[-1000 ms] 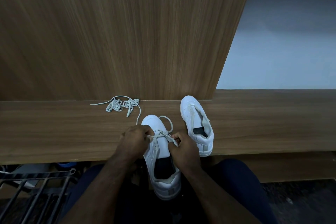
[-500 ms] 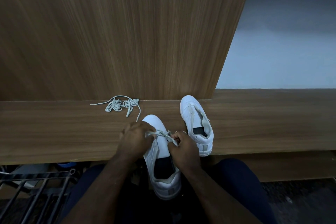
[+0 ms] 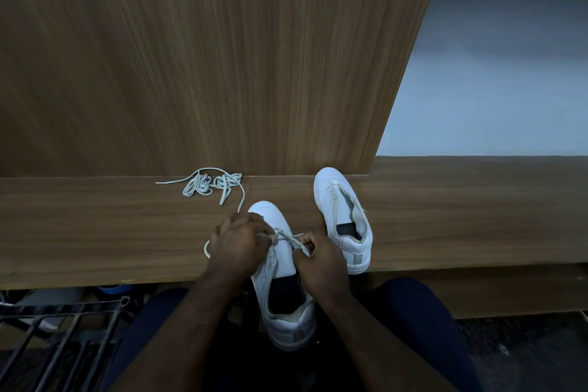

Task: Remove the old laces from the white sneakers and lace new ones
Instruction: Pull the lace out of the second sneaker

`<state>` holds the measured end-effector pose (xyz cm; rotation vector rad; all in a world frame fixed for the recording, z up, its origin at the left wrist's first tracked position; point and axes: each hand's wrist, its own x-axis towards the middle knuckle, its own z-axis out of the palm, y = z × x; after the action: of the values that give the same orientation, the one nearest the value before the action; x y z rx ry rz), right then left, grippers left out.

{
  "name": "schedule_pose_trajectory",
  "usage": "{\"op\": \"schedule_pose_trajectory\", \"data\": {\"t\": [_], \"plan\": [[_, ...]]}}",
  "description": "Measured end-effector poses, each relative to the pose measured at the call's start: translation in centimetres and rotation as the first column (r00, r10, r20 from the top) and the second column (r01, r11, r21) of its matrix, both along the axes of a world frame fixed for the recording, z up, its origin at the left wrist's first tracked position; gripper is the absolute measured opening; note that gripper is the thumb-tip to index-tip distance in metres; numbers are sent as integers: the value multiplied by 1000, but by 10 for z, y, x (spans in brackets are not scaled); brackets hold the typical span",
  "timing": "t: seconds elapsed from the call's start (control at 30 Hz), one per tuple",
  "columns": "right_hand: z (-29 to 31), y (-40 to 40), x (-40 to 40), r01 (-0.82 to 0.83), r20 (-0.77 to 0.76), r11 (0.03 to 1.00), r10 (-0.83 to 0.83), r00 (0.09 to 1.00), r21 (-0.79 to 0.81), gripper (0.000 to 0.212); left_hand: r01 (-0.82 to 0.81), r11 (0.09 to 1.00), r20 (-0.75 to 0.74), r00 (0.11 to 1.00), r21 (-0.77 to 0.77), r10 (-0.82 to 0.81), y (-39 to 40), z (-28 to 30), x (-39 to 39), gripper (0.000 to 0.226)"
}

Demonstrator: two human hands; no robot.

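Note:
A white sneaker (image 3: 280, 293) lies toe-forward half on the wooden ledge (image 3: 95, 232), its heel over my lap. My left hand (image 3: 238, 242) grips one end of its pale lace (image 3: 288, 236) at the left eyelets. My right hand (image 3: 318, 261) pinches the other end at the right eyelets. The lace runs taut across the tongue between both hands. A loop of it shows left of my left hand. The second white sneaker (image 3: 343, 219) stands unlaced on the ledge to the right. A loose bundle of pale laces (image 3: 210, 184) lies at the back left.
A tall wooden panel (image 3: 206, 57) rises right behind the ledge. A pale wall shows at the right. A black metal rack (image 3: 54, 337) sits below the ledge at the lower left. My knees in dark trousers flank the near sneaker.
Both hands have pulled the lace tighter across the tongue. The slack loop that stood above the toe is gone, and a loop now shows left of my left hand.

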<state>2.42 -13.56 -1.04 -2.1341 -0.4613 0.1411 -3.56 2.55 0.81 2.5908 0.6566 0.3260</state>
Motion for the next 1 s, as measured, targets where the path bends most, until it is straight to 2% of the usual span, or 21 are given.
{"op": "schedule_pose_trajectory", "data": {"t": [0.1,0.17,0.2,0.3,0.37,0.5,0.57,0.7,0.73,0.8,0.9,1.0], "plan": [[0,0,0,0,2,1000,0,1000,-4,7,-116,993,73,991,33,113,2,8,-2,12],[0,1,0,5,-5,1000,-5,1000,1,7,-258,966,123,958,-28,259,16,13,-6,11],[0,1,0,7,-11,1000,-7,1000,4,7,-276,960,125,952,-45,280,22,13,-7,10],[1,2,-1,4,-15,1000,-4,1000,2,7,-84,991,72,993,-106,92,19,5,-6,9],[1,0,-1,1,-12,1000,-1,1000,-4,6,32,997,23,999,-74,-31,6,0,-2,10],[1,-1,-1,-2,-3,1000,2,1000,-14,5,21,999,20,1000,39,-22,-3,-1,2,15],[2,0,-1,4,-8,1000,-4,1000,-12,5,-40,998,57,998,57,37,3,2,0,11],[3,0,-1,15,-15,1000,-16,1000,-20,5,-358,933,148,921,-35,359,24,15,-12,9],[3,0,-1,18,-14,1000,-18,1000,-24,5,-395,917,142,906,-48,398,28,15,-14,10],[3,1,-1,16,-10,1000,-16,1000,-20,5,-326,945,84,941,-18,327,26,13,-12,15],[4,0,-2,11,-13,1000,-11,1000,-18,5,-51,998,-9,999,-27,51,8,6,-5,22],[6,-2,-2,1,-18,1000,-1,1000,-17,4,1,1000,-17,1000,19,-1,-3,4,1,9]]}}
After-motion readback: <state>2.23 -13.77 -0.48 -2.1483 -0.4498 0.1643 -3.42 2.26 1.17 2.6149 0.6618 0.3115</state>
